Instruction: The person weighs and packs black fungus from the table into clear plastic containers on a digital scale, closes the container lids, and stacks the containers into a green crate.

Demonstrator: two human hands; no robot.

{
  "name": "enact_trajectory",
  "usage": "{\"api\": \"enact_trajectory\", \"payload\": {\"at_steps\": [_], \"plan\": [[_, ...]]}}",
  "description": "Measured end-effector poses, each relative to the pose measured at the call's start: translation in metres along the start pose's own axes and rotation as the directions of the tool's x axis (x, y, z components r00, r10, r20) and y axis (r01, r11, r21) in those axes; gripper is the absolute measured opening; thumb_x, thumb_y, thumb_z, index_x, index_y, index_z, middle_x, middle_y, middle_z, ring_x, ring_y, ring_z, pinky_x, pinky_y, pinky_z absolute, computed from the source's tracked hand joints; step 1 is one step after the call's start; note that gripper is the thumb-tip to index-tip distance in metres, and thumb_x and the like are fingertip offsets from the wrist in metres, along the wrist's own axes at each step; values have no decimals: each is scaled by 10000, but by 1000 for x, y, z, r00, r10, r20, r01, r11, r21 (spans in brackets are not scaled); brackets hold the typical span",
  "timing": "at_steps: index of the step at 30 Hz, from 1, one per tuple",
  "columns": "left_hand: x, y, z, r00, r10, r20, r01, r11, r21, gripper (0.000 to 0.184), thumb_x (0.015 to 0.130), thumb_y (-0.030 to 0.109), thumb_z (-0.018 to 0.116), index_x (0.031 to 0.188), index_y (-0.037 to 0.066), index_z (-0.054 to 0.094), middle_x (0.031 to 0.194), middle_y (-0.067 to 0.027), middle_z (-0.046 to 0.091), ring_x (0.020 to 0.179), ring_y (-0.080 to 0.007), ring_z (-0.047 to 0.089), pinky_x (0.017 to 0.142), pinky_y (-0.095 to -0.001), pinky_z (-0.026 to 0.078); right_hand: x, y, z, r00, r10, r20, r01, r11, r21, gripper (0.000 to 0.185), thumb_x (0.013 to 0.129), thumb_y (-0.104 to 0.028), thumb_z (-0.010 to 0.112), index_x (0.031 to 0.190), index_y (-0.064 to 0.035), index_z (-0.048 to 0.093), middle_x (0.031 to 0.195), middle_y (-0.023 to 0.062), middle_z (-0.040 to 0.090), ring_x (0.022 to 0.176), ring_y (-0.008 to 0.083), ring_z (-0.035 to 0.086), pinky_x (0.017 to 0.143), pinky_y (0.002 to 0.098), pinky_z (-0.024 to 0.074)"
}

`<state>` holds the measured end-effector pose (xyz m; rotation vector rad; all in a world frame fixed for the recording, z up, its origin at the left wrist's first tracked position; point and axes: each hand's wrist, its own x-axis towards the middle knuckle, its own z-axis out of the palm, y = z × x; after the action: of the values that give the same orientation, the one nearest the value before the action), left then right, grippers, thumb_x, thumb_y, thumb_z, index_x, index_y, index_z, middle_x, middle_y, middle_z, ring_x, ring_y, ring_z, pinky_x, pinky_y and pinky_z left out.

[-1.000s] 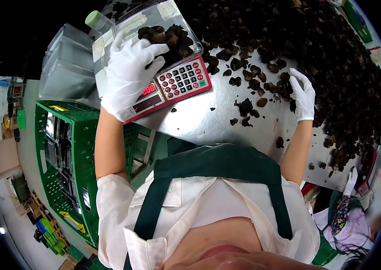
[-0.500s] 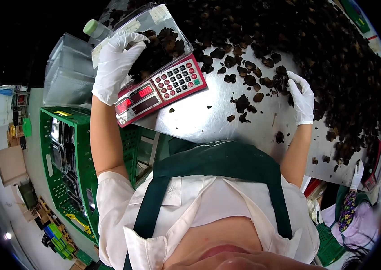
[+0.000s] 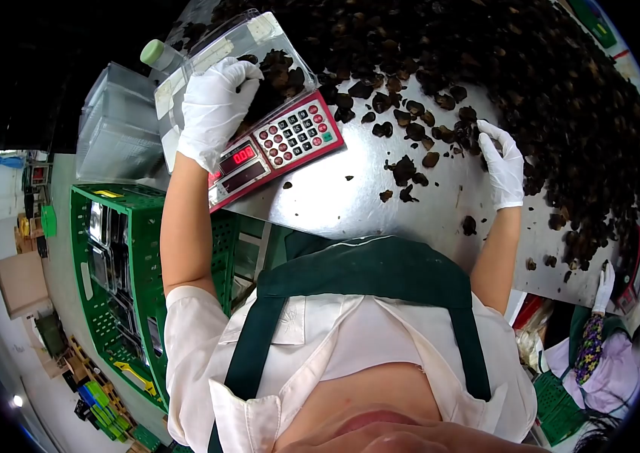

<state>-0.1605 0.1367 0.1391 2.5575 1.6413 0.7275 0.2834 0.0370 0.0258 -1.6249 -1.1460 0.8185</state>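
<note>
Scale [image 3: 306, 138] and clear plastic container [image 3: 308, 80] sit aslant toward the left of a metal counter [image 3: 320, 198], the container on top with dark pieces [image 3: 283, 69] inside. The scale's front panel runs its long axis from lower left to upper right, its keys facing up and its red display lit at 0.00. The container tilts the same way; its long axis cannot be told beneath the glove.

A worker's white-gloved left hand [image 3: 218, 109] reaches over the container's near left side, fingers bent inward beside the contents; whether they grasp a piece cannot be told. The gloved right hand [image 3: 502, 167] rests at the edge of a dark heap [image 3: 584, 128], fingers half curled and pointing up and left, their grip likewise unclear.

Loose scraps [image 3: 403, 169] lie between the hands, pointing every which way. A jar with a pale green lid [image 3: 152, 52] stands behind the left hand, near stacked clear boxes [image 3: 118, 128]. At far right, another person's gloved hand [image 3: 604, 290] reaches the counter's edge.
</note>
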Motion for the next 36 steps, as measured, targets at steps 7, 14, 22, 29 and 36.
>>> {"api": "enact_trajectory", "payload": {"at_steps": [7, 14, 22, 29, 36], "plan": [[-4, -35, -5, 959, -260, 112, 273, 746, -607, 85, 987, 88, 678, 1051, 46, 714, 912, 13, 701, 816, -68, 624, 712, -226, 483, -5, -2, -8, 999, 23, -24, -23, 1000, -20, 281, 981, -130, 690, 1254, -68, 711, 1199, -26, 710, 1015, 60, 596, 962, 234, 470], [8, 10, -56, 946, -306, 109, 289, 640, -712, 148, 1003, 55, 650, 1133, 38, 718, 1019, 37, 694, 924, -40, 601, 861, -203, 467, -13, -25, -4, 999, -39, 35, 39, 999, 0, 275, 984, -129, 685, 1251, -67, 712, 1211, -19, 703, 1037, 67, 602, 976, 240, 468], [19, 169, -13, 941, 136, 309, 226, 427, -876, 171, 975, -45, 582, 1052, 42, 707, 939, 51, 645, 825, -14, 558, 749, -199, 460, -43, -79, -92, 962, -155, -226, 135, 986, -101, 271, 986, -110, 681, 1248, -48, 713, 1202, 5, 727, 1035, 67, 636, 961, 234, 486], [-39, 321, 123, 322, 857, 401, -236, 483, -843, 700, 865, 153, 724, 1507, 175, 444, 1462, -203, 489, 1280, -342, 566, 1044, -381, 486, -109, -98, -179, 869, -157, -470, 105, 985, -136, 275, 1004, -89, 659, 1272, -45, 704, 1223, 24, 725, 1018, 73, 646, 941, 231, 493], [-42, 285, 149, 459, 780, 426, -629, 623, -465, 210, 906, 276, 690, 1052, 128, 660, 1136, -86, 635, 1022, -290, 653, 853, -421, 544, -78, -49, -118, 962, -77, -261, 31, 984, -174, 291, 970, -176, 687, 1245, -91, 727, 1214, 47, 713, 1093, 135, 648, 981, 279, 499]]}}
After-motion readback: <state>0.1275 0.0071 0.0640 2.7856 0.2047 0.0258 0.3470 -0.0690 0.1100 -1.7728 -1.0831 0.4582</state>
